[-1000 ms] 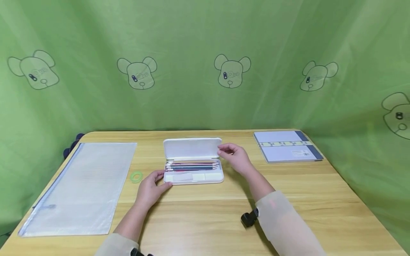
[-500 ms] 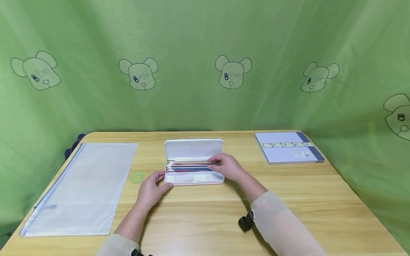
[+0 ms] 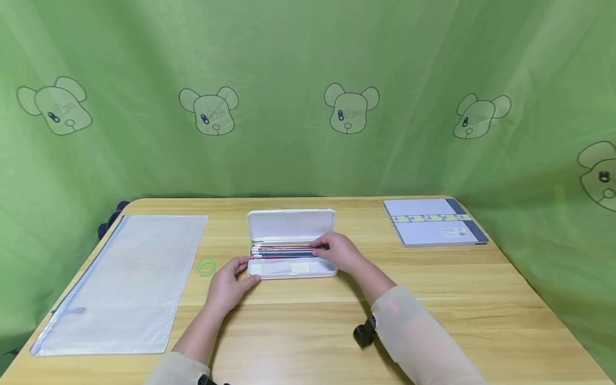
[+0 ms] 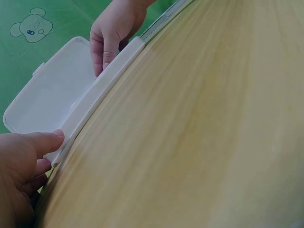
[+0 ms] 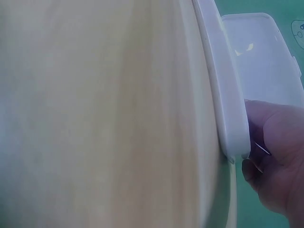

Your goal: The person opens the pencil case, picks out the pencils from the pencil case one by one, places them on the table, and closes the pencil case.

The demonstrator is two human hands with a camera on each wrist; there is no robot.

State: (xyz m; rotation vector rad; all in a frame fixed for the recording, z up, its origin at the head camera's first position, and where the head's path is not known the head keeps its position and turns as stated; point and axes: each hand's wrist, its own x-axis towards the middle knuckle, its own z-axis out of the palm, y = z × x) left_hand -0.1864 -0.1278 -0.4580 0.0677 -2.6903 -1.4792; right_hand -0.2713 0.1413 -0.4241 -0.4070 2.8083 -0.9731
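A white pencil case (image 3: pixel 292 269) lies on the table with its lid (image 3: pixel 291 224) raised at the back. Several pencils (image 3: pixel 281 251) lie side by side in its rear part, and white pieces fill the front part. My left hand (image 3: pixel 226 283) grips the case's left end, the thumb at the front corner, as the left wrist view also shows. Over the right end, my right hand (image 3: pixel 341 252) pinches the pencils between thumb and fingers. In the right wrist view those fingertips are hidden behind the case wall (image 5: pixel 223 80).
A translucent zip bag (image 3: pixel 125 283) lies flat at the left, with a green ring (image 3: pixel 206 267) between it and the case. Notebooks (image 3: pixel 433 222) held by a patterned band lie at the back right. A green curtain (image 3: pixel 289 160) hangs behind the wooden table (image 3: pixel 298 331).
My right hand has come down from beside the raised lid's right edge to the pencils in the case. The left hand has stayed at the case's left end.
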